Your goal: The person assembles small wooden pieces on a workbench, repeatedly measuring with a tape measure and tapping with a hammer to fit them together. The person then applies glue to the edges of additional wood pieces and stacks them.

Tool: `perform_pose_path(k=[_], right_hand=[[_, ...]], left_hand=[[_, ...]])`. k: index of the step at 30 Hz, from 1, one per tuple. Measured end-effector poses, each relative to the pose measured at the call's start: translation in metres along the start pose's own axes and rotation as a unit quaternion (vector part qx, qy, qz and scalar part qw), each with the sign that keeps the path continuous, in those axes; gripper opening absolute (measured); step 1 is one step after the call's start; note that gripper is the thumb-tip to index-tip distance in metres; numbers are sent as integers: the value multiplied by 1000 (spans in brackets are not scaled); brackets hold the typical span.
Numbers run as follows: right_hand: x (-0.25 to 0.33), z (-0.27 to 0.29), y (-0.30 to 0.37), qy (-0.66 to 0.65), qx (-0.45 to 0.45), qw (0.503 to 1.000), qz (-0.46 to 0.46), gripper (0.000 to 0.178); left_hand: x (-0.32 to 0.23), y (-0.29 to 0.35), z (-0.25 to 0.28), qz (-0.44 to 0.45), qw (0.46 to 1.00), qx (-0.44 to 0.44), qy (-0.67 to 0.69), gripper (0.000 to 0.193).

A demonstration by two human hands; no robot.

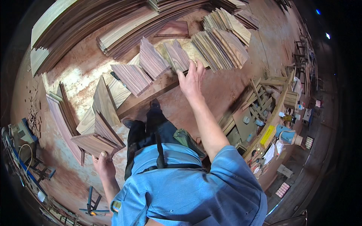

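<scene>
My left hand (pixel 104 165) grips the near edge of a brown wooden board (pixel 92 143), with the thumb on top. This board has a slanted end and is held at the lower left, against another dark board (pixel 107 130). Out to the right, my right hand (pixel 193 80) has its thumb and fingers around the near corner of a striped wooden board (pixel 176 55). Two similar boards, one pinkish (pixel 152 60) and one striped (pixel 132 78), lean to the left of it. The undersides of both held boards are hidden.
Long plank stacks (pixel 128 32) lie at the far side. A row of angle-cut boards (pixel 218 49) stands at the far right. A cluttered workbench (pixel 260 139) runs along my right, with a blue container (pixel 284 134). A clamp (pixel 92 203) is at lower left.
</scene>
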State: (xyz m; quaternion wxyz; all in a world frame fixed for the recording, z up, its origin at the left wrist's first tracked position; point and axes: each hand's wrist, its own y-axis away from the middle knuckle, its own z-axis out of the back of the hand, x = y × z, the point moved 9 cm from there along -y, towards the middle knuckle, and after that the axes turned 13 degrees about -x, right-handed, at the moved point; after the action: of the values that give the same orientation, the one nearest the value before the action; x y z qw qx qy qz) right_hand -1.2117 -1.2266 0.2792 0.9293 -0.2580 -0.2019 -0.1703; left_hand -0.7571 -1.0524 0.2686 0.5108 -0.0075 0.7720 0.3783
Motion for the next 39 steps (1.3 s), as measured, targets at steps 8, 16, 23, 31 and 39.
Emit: perform_pose_path(k=[8,16,23,31,39], right_hand=[[-30,-49,1,56,90,994,-16,77],[-81,-36,-2,-518,139,730,-423,43],[-53,-31,8,-618,235,539,-522,67],[-35,-43,19,-627,288,515,-509,68],[15,-15,1,-560,240,713,-347,49]], left_hand=[[4,5,-27,7,1000,3,9,54],[16,7,-39,6,1000,-9,7,50],[13,10,-61,5,1000,1,-2,36],[14,13,-56,-7,1000,-25,-7,39],[19,14,-45,2,999,-43,-25,34]])
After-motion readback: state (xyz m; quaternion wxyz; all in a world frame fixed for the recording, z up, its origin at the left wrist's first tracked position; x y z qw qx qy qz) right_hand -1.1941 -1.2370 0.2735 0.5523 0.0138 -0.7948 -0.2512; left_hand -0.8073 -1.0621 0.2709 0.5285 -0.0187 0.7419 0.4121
